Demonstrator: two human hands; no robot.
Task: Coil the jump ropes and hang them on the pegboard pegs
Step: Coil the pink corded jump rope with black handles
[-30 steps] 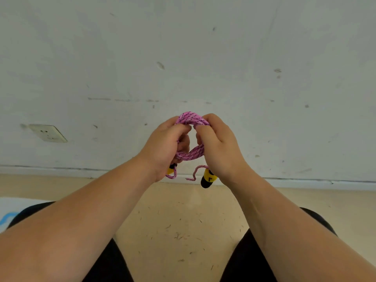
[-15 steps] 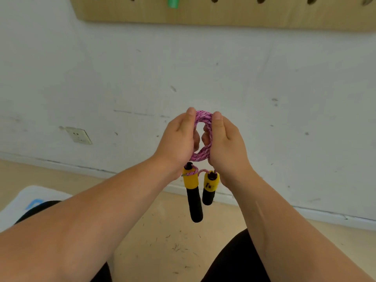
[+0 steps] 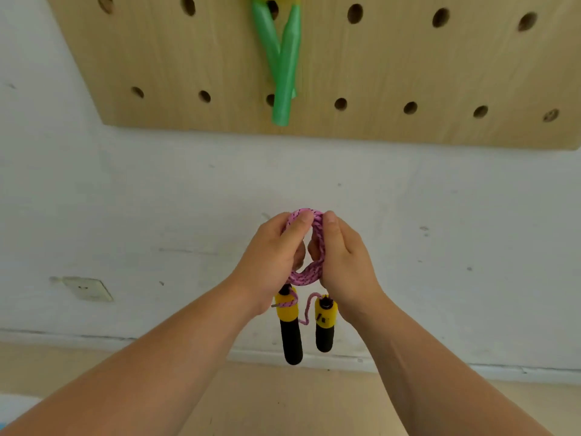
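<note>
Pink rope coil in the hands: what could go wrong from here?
The pink rope coil is held only by the left hand and right hand, so loops may slip loose. Its dangling handles could tug it apart. The pegboard shows only holes here; a free peg is not visible.

A plain indoor room, most like a home or small store room for sports gear: a wooden pegboard (image 3: 377, 58) with rows of round holes is fixed to a scuffed white wall (image 3: 440, 199) across the top, green handles (image 3: 284, 64) hang from it, a wall socket (image 3: 88, 288) sits lower left, and a beige floor (image 3: 283, 404) runs along the bottom
</note>
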